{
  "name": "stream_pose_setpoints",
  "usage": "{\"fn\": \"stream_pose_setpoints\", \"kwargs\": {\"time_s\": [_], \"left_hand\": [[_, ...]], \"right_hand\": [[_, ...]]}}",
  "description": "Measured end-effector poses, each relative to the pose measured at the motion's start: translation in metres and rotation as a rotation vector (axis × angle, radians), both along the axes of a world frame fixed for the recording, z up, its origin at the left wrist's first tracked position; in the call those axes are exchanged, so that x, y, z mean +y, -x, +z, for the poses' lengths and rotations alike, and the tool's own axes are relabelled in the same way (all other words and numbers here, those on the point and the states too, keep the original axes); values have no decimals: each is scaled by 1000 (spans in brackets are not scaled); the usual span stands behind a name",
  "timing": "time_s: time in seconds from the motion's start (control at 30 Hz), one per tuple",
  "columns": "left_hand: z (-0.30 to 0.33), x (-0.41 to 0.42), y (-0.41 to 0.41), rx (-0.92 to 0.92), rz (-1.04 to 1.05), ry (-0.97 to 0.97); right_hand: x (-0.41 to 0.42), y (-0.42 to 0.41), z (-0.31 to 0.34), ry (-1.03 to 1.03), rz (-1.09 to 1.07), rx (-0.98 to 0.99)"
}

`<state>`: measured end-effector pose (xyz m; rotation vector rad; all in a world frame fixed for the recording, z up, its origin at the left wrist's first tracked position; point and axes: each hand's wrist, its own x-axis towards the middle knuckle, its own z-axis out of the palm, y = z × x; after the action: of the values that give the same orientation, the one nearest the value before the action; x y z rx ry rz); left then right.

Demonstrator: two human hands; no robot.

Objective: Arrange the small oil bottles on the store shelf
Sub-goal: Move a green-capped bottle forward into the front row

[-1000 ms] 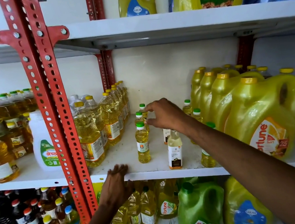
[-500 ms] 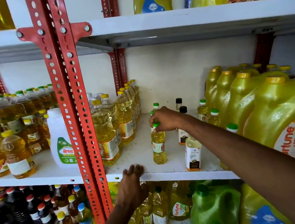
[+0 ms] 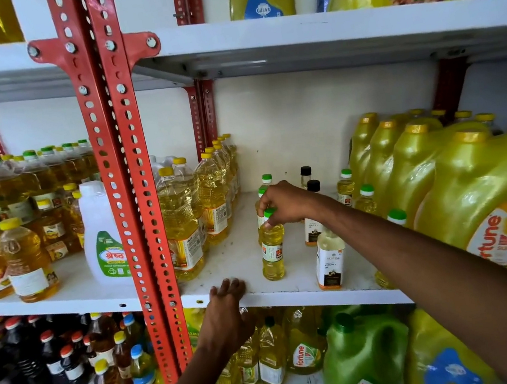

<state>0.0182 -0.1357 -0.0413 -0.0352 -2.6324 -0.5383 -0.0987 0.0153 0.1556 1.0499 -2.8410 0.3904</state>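
A small yellow oil bottle [image 3: 272,252] with a green cap stands near the front of the middle shelf [image 3: 292,292]. My right hand [image 3: 283,204] is closed around its cap and neck. Behind it stand two more small green-capped bottles [image 3: 266,179], partly hidden by the hand. Small white-labelled bottles [image 3: 330,262] stand just to the right, two with black caps [image 3: 305,172]. More small green-capped bottles [image 3: 366,200] stand beside the big jugs. My left hand [image 3: 228,312] rests flat on the shelf's front edge, fingers spread, holding nothing.
Large yellow jugs [image 3: 461,195] fill the shelf's right side. Medium yellow-capped bottles [image 3: 182,231] line the left, next to a red perforated upright [image 3: 120,178]. A white jug [image 3: 102,236] stands left of it. The shelf below holds green jugs [image 3: 360,359] and dark bottles [image 3: 54,359].
My right hand moved from the bottles at the back to the front bottle and closed on its cap. The view shifted left. My left hand stayed on the shelf edge.
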Motion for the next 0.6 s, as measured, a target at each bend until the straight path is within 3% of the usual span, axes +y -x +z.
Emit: {"fn": "stream_pose_setpoints", "kwargs": {"time_s": [0.6], "left_hand": [[5, 4, -2, -37, 18, -1]], "right_hand": [[-1, -19, 0, -9, 25, -1]]}}
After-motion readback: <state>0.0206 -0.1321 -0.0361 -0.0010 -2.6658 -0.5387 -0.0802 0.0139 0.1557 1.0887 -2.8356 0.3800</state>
